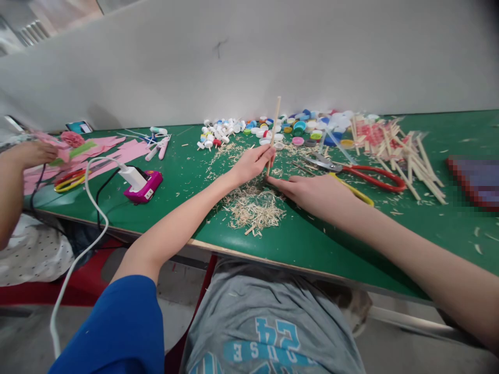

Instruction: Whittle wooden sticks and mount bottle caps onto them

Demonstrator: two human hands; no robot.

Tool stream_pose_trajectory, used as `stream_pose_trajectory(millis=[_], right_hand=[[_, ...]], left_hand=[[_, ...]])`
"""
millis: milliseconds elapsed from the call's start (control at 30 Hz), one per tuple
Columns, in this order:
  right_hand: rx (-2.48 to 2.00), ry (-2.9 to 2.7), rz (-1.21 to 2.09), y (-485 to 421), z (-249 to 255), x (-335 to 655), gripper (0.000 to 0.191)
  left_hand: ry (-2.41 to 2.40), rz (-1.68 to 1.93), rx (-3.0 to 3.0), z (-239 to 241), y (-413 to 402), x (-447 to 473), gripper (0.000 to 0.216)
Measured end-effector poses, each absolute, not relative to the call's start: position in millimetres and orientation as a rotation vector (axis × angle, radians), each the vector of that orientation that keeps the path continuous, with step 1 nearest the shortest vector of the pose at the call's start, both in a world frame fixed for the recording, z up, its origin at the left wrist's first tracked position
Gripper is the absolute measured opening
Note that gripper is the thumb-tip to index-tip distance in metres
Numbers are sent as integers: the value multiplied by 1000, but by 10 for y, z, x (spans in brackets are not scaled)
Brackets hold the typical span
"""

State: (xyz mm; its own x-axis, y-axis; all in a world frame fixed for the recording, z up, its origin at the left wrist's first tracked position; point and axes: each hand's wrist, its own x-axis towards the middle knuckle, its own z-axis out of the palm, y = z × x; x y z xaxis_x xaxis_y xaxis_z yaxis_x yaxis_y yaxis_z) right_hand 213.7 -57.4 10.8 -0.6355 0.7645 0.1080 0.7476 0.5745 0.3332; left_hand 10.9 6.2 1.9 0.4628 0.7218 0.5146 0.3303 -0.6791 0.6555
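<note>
My left hand [254,163] is closed around a thin wooden stick [276,115], like a chopstick, held nearly upright over the table. Close to the stick's lower end is my right hand [312,193], with its index finger reaching to it and the other fingers curled under. Whatever that hand grips, if anything, is hidden. Below both hands lies a heap of pale wood shavings [257,209]. Red-handled scissors [376,177] lie partly open just beyond my right hand, and a yellow handle [353,190] shows beside its wrist.
Behind my hands are white pin-like pieces [224,130] and colored bottle caps [299,128]. Wooden sticks in plastic [415,156] lie right. A magenta power adapter [143,188] with a white cable sits left, near pink paper [117,153] and another person's hand [35,154].
</note>
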Motion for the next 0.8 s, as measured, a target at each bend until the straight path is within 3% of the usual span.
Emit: stream_pose_trajectory(millis=[367,800], right_hand=[[1393,2638,729,-653,147,2147,64],[1355,2642,714,-614,157,2159,63]], left_hand=[[900,1119,2261,-27,154,75,42],[891,1132,2201,-26,124,102,42]])
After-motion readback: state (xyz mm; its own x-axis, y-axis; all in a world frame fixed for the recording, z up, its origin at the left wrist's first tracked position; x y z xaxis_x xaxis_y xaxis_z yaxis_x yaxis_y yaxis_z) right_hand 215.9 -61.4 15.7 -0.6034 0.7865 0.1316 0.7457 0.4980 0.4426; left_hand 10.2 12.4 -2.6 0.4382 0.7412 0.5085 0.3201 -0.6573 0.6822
